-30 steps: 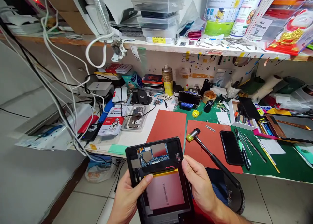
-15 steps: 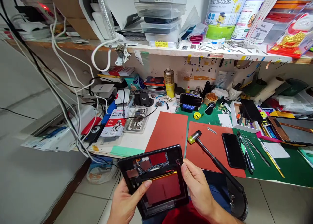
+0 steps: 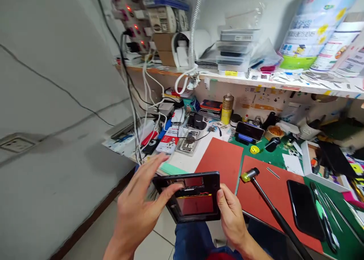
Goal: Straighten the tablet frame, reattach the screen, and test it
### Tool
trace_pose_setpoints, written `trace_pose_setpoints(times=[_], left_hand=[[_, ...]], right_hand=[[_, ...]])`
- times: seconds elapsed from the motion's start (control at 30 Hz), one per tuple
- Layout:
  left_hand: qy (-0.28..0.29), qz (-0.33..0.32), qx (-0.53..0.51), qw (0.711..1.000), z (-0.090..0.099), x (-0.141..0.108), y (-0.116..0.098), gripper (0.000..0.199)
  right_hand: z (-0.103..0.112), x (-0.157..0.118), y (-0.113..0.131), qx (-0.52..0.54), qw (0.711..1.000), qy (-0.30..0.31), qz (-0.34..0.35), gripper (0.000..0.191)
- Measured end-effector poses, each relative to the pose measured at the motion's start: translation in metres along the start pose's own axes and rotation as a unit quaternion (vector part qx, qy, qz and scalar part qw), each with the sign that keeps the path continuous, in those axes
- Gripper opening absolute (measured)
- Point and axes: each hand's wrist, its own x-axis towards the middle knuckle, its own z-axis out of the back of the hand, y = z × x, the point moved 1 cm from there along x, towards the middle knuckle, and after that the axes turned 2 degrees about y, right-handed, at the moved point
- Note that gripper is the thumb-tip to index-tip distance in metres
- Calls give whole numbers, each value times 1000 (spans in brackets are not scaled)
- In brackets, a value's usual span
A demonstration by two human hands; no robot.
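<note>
An opened tablet [image 3: 196, 206], its circuit board and large battery exposed, is held tilted above my lap in front of the bench. My right hand [image 3: 233, 214] grips its right edge, thumb on the front and fingers behind. At the left side, my left hand [image 3: 136, 203] is open with its fingers raised off the tablet and spread from the thumb. That thumb reaches over the upper left of the board; whether it touches cannot be made out. To the right, a small mallet [image 3: 263, 191] lies on the red mat [image 3: 222, 157], its black handle over the bench edge.
A black phone [image 3: 304, 209] lies beside tweezers and picks [image 3: 327, 218] on the right. Behind stand a propped phone [image 3: 249, 131], a spray can [image 3: 227, 109] and a tool tray [image 3: 308, 154]. White cables [image 3: 145, 101] hang at the left below the shelf [image 3: 241, 76].
My left hand has let go of the tablet's left edge and lifted, fingers spread. The tablet is tipped flatter to my view. The camera view has swung left.
</note>
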Motion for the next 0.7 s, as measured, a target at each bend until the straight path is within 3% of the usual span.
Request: trace_pose_setpoints(times=[0.07,0.13,0.23,0.37,0.47,0.6,0.63,0.7], left_hand=[[50,-143,163,975,12,17,-13,57],[115,-203,264,936,21,34,-19,46],[150,-187,354,904,31,56,-16,37],[113,-204,404,885,32,72,-4,42],[70,-229,442,864,24,76,4,38],[41,-242,477,844,12,81,16,34],[38,-241,482,841,10,82,19,32],[33,-238,489,839,7,83,25,28]], right_hand=[[-8,17,5,-31,999,15,35,47],[-19,39,11,-64,995,26,70,51],[-36,74,18,-91,991,41,90,57],[-34,105,24,-133,987,32,83,59],[6,97,30,-200,977,-45,58,60],[92,45,34,-331,927,-178,10,57],[112,30,31,-378,903,-204,-7,57],[145,3,20,-560,797,-218,-65,61]])
